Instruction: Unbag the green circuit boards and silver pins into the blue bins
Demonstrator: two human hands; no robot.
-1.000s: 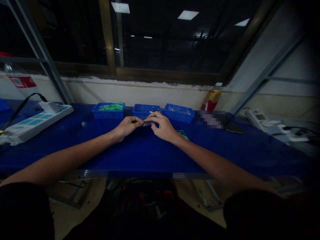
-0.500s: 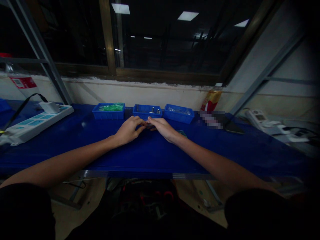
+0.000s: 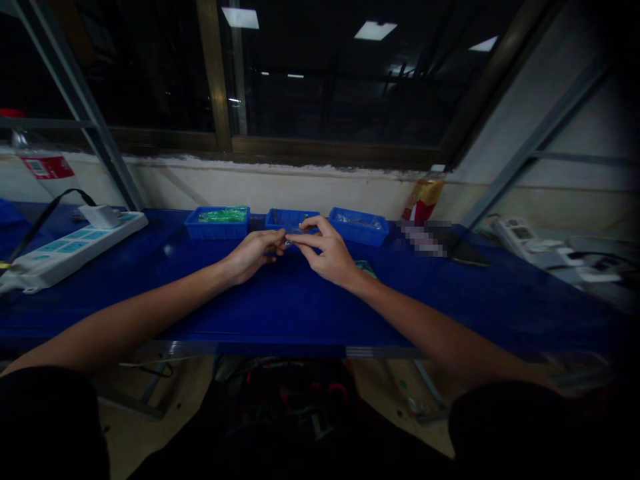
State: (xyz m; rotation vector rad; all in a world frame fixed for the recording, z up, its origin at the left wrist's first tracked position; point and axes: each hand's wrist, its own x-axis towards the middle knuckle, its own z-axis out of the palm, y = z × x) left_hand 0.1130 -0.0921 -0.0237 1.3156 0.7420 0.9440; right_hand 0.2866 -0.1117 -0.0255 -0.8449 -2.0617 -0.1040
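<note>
My left hand (image 3: 255,256) is closed in a pinch over the blue table, near the middle bin. Between its fingertips is a small clear, shiny piece (image 3: 289,243) that looks like a little plastic bag; its contents are too small to make out. My right hand (image 3: 327,253) meets it from the other side, thumb and a finger closed at the same piece, another finger arched above. Just beyond the hands stands a blue bin (image 3: 280,219) with small metal parts, partly covered by my right fingers. A blue bin of clear plastic bags (image 3: 367,231) is to its right.
At the left, a blue bin (image 3: 215,230) holds green plastic packets. A white power strip (image 3: 80,247) lies further left. Under my right wrist is a green packet (image 3: 367,268). A dark flat object (image 3: 467,253) and a red-and-gold package (image 3: 424,200) are at the right.
My right hand has lifted and opened its fingers somewhat, one finger now arched. The clear piece shows between the hands. My left hand has shifted slightly left.
</note>
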